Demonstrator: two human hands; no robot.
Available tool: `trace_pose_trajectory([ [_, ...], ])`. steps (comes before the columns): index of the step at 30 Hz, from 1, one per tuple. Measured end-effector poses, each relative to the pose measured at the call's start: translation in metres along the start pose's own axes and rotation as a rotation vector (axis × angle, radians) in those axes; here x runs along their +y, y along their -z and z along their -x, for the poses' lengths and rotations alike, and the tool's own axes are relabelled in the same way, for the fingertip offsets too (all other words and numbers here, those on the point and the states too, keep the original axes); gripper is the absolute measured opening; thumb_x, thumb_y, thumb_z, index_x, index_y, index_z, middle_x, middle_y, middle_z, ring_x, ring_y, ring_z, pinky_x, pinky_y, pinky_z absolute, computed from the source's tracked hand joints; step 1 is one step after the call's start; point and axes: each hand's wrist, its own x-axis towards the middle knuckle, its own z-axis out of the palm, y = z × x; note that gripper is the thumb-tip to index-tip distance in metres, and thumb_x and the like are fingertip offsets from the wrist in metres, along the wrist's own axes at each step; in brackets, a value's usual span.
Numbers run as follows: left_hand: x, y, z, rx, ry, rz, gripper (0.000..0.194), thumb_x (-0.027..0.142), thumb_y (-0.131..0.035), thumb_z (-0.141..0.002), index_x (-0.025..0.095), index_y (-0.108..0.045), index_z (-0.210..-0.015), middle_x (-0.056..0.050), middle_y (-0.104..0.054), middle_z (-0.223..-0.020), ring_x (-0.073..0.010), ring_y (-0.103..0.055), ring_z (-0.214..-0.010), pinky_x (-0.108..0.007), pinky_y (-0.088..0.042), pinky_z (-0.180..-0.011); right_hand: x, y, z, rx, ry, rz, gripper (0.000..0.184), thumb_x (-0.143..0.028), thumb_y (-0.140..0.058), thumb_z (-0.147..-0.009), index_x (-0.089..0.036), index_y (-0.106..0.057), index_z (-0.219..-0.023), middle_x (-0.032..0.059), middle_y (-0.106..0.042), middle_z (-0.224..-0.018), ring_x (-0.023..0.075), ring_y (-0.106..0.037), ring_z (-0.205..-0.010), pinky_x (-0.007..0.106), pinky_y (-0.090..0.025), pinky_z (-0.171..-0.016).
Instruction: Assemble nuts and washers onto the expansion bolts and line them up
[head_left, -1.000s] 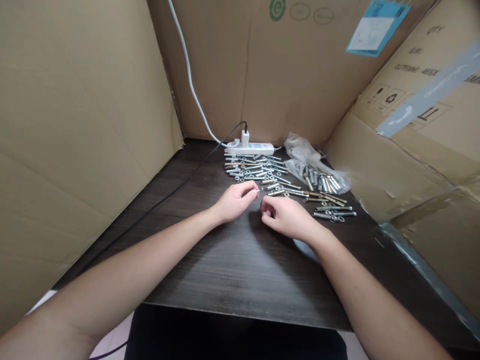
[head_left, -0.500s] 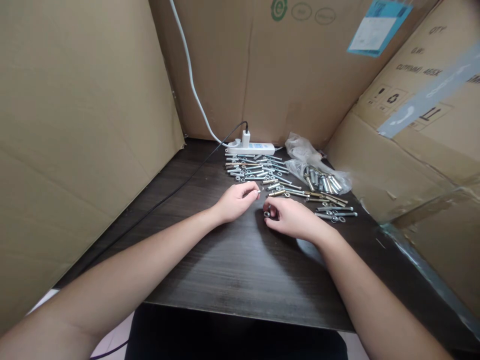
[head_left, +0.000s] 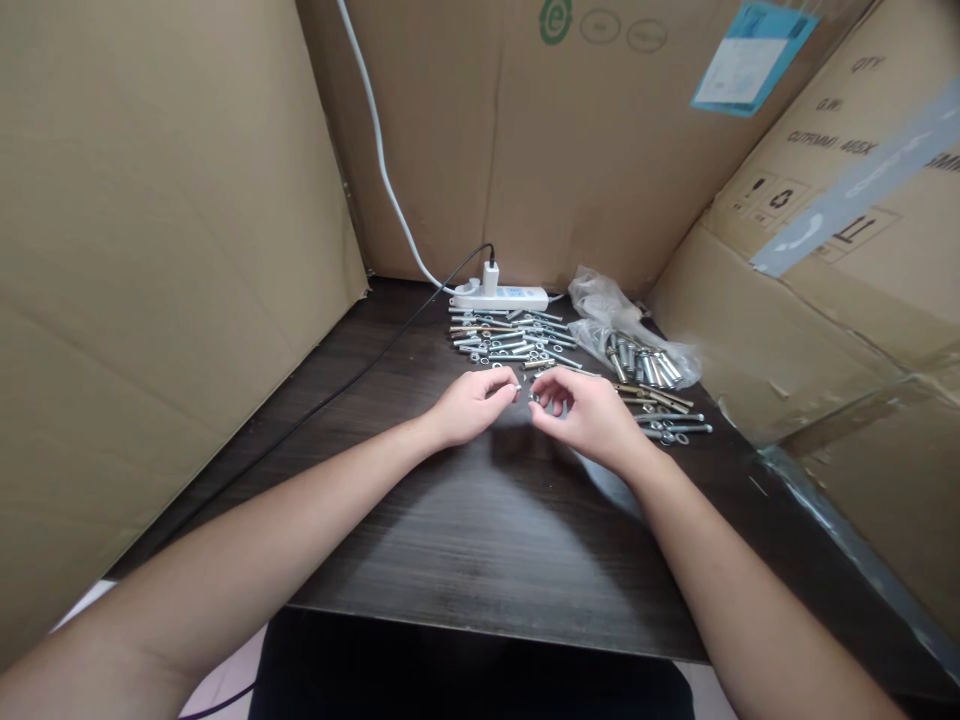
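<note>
My left hand (head_left: 474,405) is closed around a bolt, of which only the pale tip (head_left: 517,388) shows past the thumb and forefinger; the rest is hidden in the fingers. Just to the right, my right hand (head_left: 577,408) pinches a small metal nut (head_left: 535,397) between thumb and fingertips. A narrow gap separates nut and bolt tip. Behind both hands lie rows of metal bolts, sleeves and washers (head_left: 514,340) on the dark table (head_left: 465,530). Partly hidden by my right hand are more bolts (head_left: 675,418) and a loose washer (head_left: 681,440).
A white power strip (head_left: 517,297) with a plugged-in adapter (head_left: 490,278) lies at the back. Its black cable (head_left: 337,392) crosses the table's left side. A clear plastic bag (head_left: 600,300) with metal sleeves (head_left: 646,362) sits at back right. Cardboard walls (head_left: 420,130) enclose the table.
My right hand has risen with the nut, away from me and up to the level of my left hand's fingertips. My left hand has barely moved.
</note>
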Motion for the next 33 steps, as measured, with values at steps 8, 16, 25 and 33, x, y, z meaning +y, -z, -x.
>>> trace_pose_trajectory([
  [8,-0.002,0.0,0.002,-0.06,-0.023,0.0,0.021,0.028,-0.041,-0.087,0.015,-0.053,-0.076,0.002,-0.051,-0.072,-0.0124,-0.046,-0.07,-0.023,-0.036,-0.067,-0.002,-0.008,0.002,0.095,0.126,-0.124,0.016,-0.021,-0.058,-0.078,-0.019,-0.06,-0.094,0.001,-0.064,-0.08,0.0114,-0.055,-0.063,0.024,-0.045,-0.061],
  [16,-0.003,0.0,0.001,-0.033,-0.024,0.033,0.023,0.031,-0.041,-0.087,0.015,-0.051,-0.074,0.002,-0.048,-0.07,-0.0123,-0.044,-0.069,-0.024,-0.036,-0.067,0.004,-0.014,0.002,0.08,0.174,-0.176,0.022,-0.019,-0.057,-0.08,-0.02,-0.06,-0.102,0.0026,-0.065,-0.089,0.0123,-0.055,-0.066,0.026,-0.046,-0.062],
  [25,-0.005,0.001,0.001,-0.031,0.005,-0.056,0.023,0.028,-0.04,-0.086,0.015,-0.049,-0.07,0.003,-0.046,-0.065,-0.0115,-0.042,-0.065,-0.024,-0.033,-0.062,0.003,-0.013,0.0,0.036,0.099,-0.197,0.015,-0.026,-0.056,-0.084,-0.019,-0.06,-0.097,0.0025,-0.065,-0.083,0.0139,-0.057,-0.069,0.025,-0.045,-0.062],
  [33,0.001,0.0,0.004,-0.107,-0.036,-0.177,0.019,0.025,-0.04,-0.088,0.016,-0.053,-0.077,0.004,-0.051,-0.068,-0.0105,-0.045,-0.064,-0.023,-0.032,-0.061,-0.001,-0.009,0.0,-0.082,0.003,-0.117,0.035,-0.038,-0.041,-0.093,-0.018,-0.05,-0.066,-0.0005,-0.055,-0.061,0.0126,-0.05,-0.058,0.025,-0.036,-0.059],
])
